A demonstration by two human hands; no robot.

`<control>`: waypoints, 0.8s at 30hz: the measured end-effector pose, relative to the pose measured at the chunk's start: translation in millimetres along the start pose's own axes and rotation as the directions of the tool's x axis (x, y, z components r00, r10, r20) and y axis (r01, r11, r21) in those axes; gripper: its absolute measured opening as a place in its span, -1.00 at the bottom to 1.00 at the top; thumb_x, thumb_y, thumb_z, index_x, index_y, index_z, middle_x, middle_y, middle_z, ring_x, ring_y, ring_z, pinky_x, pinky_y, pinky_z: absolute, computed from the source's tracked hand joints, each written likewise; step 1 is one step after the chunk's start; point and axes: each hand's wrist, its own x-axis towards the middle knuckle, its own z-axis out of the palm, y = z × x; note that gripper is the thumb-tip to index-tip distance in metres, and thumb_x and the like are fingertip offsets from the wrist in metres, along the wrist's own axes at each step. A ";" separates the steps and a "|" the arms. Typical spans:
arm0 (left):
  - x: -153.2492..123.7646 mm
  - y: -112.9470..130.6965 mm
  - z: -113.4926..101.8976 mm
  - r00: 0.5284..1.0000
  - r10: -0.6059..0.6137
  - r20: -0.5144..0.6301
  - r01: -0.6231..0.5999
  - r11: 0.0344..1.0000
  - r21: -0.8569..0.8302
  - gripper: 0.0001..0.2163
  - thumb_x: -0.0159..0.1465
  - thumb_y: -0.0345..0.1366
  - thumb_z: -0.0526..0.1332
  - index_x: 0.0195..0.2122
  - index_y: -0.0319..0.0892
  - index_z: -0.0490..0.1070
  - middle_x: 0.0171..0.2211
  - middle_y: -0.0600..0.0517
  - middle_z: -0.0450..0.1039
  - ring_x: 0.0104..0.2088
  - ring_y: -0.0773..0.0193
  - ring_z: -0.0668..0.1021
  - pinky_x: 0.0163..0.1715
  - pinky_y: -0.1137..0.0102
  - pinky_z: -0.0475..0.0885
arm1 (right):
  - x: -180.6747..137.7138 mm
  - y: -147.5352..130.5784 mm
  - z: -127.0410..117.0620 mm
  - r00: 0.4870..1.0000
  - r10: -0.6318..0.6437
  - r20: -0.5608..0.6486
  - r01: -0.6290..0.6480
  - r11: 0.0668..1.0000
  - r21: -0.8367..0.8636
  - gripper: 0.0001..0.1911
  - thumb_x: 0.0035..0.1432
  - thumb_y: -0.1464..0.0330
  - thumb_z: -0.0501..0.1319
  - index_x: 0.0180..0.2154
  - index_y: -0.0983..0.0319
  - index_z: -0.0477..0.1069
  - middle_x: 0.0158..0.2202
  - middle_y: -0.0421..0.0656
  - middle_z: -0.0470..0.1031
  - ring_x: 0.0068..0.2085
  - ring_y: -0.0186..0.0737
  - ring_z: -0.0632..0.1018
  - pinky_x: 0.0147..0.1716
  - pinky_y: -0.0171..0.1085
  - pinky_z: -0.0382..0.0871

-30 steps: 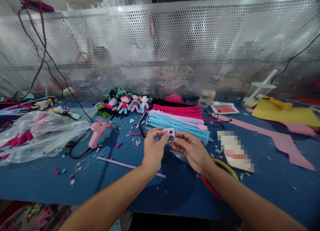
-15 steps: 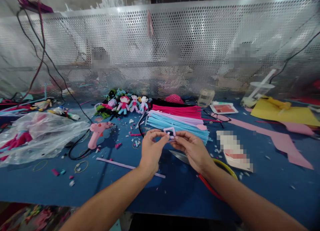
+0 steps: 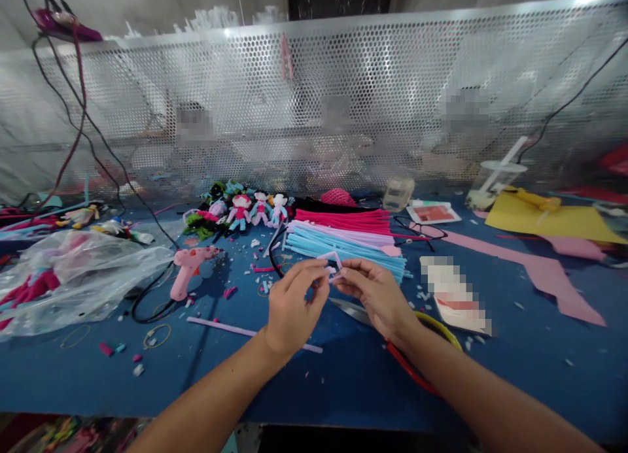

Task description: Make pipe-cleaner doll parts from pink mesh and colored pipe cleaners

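Between my hands is a short lavender pipe cleaner point(image 3: 337, 258) bent into an angular, frame-like shape. My left hand point(image 3: 293, 304) pinches its left side between thumb and fingers. My right hand point(image 3: 380, 295) grips its right side with closed fingertips, which hide part of it. Beneath my right wrist lie scissors point(image 3: 352, 310) with red and yellow handles, blades pointing left. A straight lavender pipe cleaner point(image 3: 220, 326) rests on the blue table point(image 3: 353, 394), partly under my left forearm. Just beyond my hands are light-blue pipe cleaners point(image 3: 318, 242) and pink-red ones point(image 3: 338, 219).
Left of my hands sits a pink glue gun point(image 3: 185, 275) with its cord. Small pipe-cleaner dolls point(image 3: 240, 211) lie behind, and a clear plastic bag point(image 3: 98, 276) is far left. On the right are a pale phone-shaped object point(image 3: 456, 296), pink sheet point(image 3: 549, 283) and plastic cup point(image 3: 495, 178).
The lavender piece was a nearly square loop facing me; now it is tilted and looks more open. My left hand has turned and shifted slightly left and down. The view has shifted slightly.
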 end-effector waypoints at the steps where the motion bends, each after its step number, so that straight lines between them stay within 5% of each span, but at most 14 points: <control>1: -1.4 -0.2 0.2 1.000 0.005 0.031 -0.005 1.000 -0.021 -0.88 0.09 -0.36 0.25 -0.38 -0.01 0.56 -0.26 -0.01 0.55 -0.23 0.19 0.53 -0.13 0.32 0.37 | 0.3 -0.4 -0.1 1.000 -0.003 -0.005 0.003 1.000 0.008 -0.77 -0.16 0.32 0.40 -0.40 0.24 0.46 -0.49 -0.23 0.53 -0.43 -0.32 0.55 -0.30 -0.28 0.46; 10: 2.0 6.8 2.8 0.985 -0.094 0.146 0.117 0.981 -0.152 -0.91 0.15 -0.34 0.24 -0.41 -0.09 0.55 -0.29 -0.05 0.53 -0.22 0.17 0.54 -0.18 0.32 0.40 | 1.3 2.2 -1.1 0.998 -0.055 -0.032 0.054 0.998 -0.012 -0.80 -0.11 0.31 0.37 -0.40 0.24 0.46 -0.47 -0.23 0.52 -0.43 -0.36 0.53 -0.33 -0.32 0.45; 16: 2.7 -5.5 8.7 0.932 -0.350 0.095 0.362 0.876 -0.318 -0.85 0.05 -0.28 0.33 -0.34 -0.13 0.52 -0.29 -0.02 0.49 -0.28 0.23 0.54 -0.23 0.35 0.42 | -1.3 3.5 0.6 0.998 -0.056 -0.010 0.056 0.998 -0.026 -0.81 -0.10 0.30 0.37 -0.40 0.24 0.46 -0.47 -0.22 0.53 -0.41 -0.32 0.55 -0.28 -0.27 0.46; 20: 3.1 -10.9 9.0 0.923 -0.377 0.072 0.383 0.893 -0.236 -0.87 0.04 -0.22 0.33 -0.39 -0.12 0.57 -0.13 -0.06 0.40 -0.12 0.17 0.48 -0.18 0.35 0.39 | -1.3 2.9 1.0 0.998 -0.051 -0.020 0.050 0.998 -0.034 -0.80 -0.12 0.30 0.38 -0.41 0.24 0.46 -0.48 -0.22 0.53 -0.42 -0.31 0.55 -0.30 -0.27 0.46; 24: 4.8 -14.4 8.7 0.883 -0.464 0.076 0.470 0.863 -0.184 -0.87 0.03 -0.18 0.34 -0.46 -0.10 0.58 -0.30 -0.01 0.42 -0.20 0.20 0.45 -0.19 0.34 0.31 | -1.3 3.2 1.0 0.999 -0.030 -0.034 0.028 0.998 -0.051 -0.80 -0.12 0.31 0.39 -0.41 0.23 0.46 -0.49 -0.22 0.53 -0.41 -0.31 0.56 -0.31 -0.29 0.46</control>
